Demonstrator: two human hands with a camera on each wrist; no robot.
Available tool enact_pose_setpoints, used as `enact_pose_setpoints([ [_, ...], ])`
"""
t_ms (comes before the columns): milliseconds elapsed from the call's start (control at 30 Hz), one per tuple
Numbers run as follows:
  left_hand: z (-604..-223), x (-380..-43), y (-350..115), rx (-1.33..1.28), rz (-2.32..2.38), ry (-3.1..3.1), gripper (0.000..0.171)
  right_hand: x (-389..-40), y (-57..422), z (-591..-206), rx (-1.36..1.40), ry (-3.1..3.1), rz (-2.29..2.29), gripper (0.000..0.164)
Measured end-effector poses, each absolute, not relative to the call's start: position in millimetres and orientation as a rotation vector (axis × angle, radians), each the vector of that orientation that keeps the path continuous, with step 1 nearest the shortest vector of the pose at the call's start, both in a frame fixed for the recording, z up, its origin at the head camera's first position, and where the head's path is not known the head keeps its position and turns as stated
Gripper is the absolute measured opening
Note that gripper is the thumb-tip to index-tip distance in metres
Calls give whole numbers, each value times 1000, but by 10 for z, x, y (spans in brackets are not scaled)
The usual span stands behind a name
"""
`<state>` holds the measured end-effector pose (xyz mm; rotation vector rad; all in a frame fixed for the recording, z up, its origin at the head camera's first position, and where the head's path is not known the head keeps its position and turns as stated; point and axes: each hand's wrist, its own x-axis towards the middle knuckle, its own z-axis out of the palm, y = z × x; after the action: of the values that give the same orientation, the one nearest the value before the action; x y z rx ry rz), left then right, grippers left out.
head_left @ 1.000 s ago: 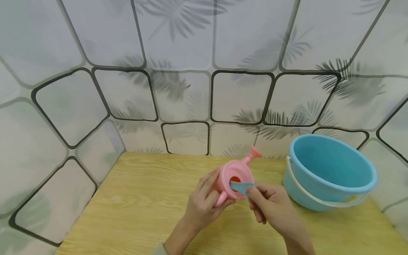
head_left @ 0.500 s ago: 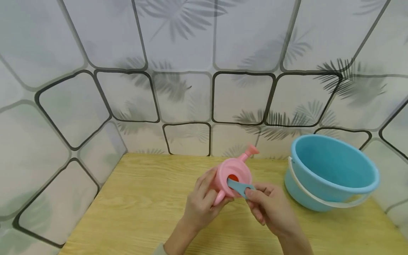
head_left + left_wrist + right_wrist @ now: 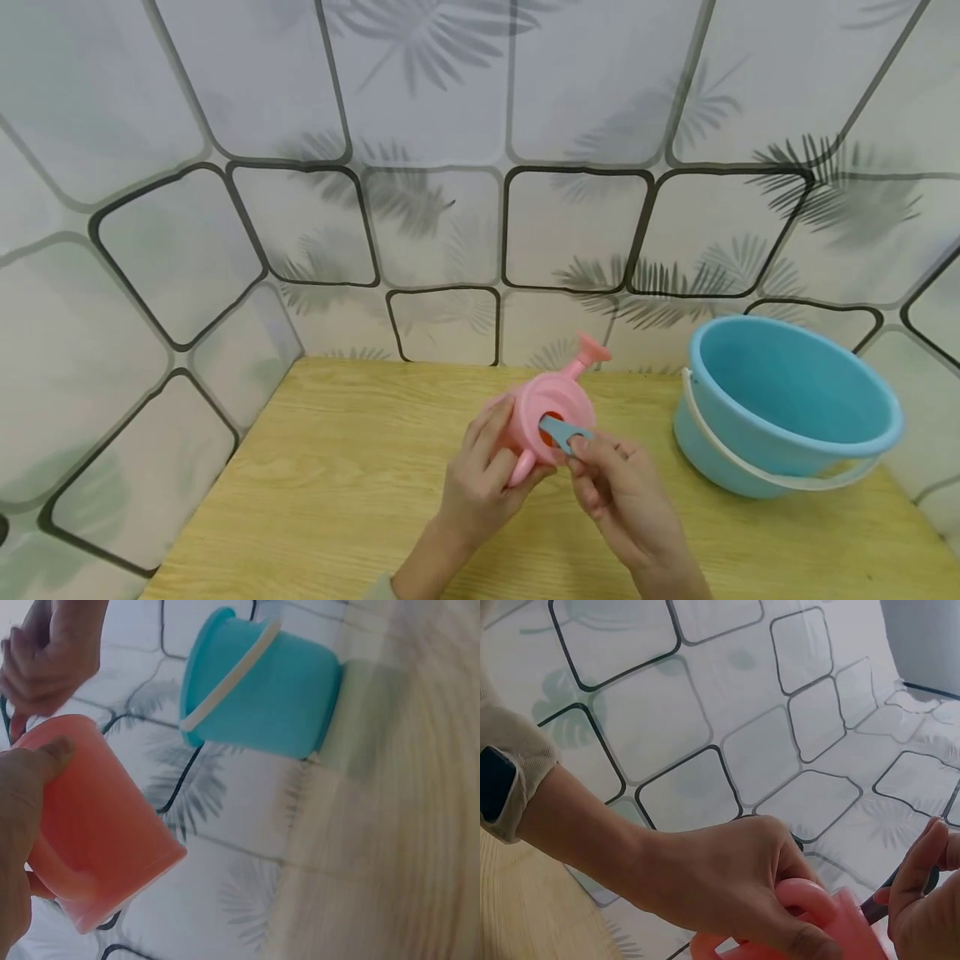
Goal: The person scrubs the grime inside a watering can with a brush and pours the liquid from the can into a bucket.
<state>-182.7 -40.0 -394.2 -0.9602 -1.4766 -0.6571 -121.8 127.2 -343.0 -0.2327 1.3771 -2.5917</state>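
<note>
A pink toy watering can (image 3: 527, 417) is held tilted above the table, its open top turned towards the head camera. My left hand (image 3: 480, 479) grips it round the side and handle, as the right wrist view of the left hand (image 3: 735, 877) also shows. My right hand (image 3: 626, 500) pinches a light blue flat toy tool (image 3: 558, 432) by its end, which has a hole in it. The tool's other end reaches into the can's opening and is hidden, so its kind cannot be told. Something red (image 3: 551, 417) shows inside the can.
A light blue bucket (image 3: 720, 454) with a white handle (image 3: 757, 475) stands on the table to the right of my right hand. The wood-grain table (image 3: 322, 467) meets a patterned wall covering (image 3: 442, 325) behind and at both sides.
My right hand has moved slightly left, and less of the blue tool shows outside the can's opening. My left hand keeps its grip on the watering can, which has barely shifted.
</note>
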Motion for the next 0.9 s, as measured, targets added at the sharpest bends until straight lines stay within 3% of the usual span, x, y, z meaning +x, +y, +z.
enact_pose_setpoints([
  [467,-3975,-1788,-361,-944,-680,-1494,47,-1163,1272,-3436,-218,1513,-2549,26],
  [633,-3974,-1789,-391,-933,-696,-1511,46,-1058,1276,-3396,-220,2206,-2337,23],
  [767,-3969,-1793,-410,-947,-676,-1515,47,-1066,1305,-3417,-441,3060,-1935,19],
  [900,-3975,-1786,-408,-967,-622,-1513,47,-1176,1377,-3476,-821,3399,-1647,18],
])
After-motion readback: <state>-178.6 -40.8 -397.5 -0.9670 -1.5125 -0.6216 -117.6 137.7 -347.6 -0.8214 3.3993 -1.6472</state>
